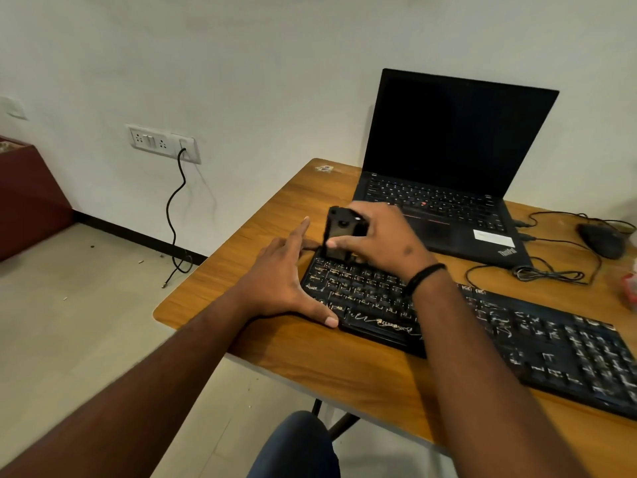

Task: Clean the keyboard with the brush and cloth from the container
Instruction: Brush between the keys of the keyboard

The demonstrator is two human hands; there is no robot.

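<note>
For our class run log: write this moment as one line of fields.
step: brushing keys | right hand: grips brush on keyboard far-left corner | left hand: open, steadying keyboard's left edge | cloth: not seen

Plain white wall (241, 63), socket panel (162, 143) with a black cable (175, 208) trailing to the pale tiled floor (86, 322); wooden table (275, 208), dark red cabinet (27, 198) at left.

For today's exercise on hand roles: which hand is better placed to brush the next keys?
The right hand: it already grips the brush upright on the keyboard's far left corner. The left hand lies open, bracing the keyboard's left end.
</note>
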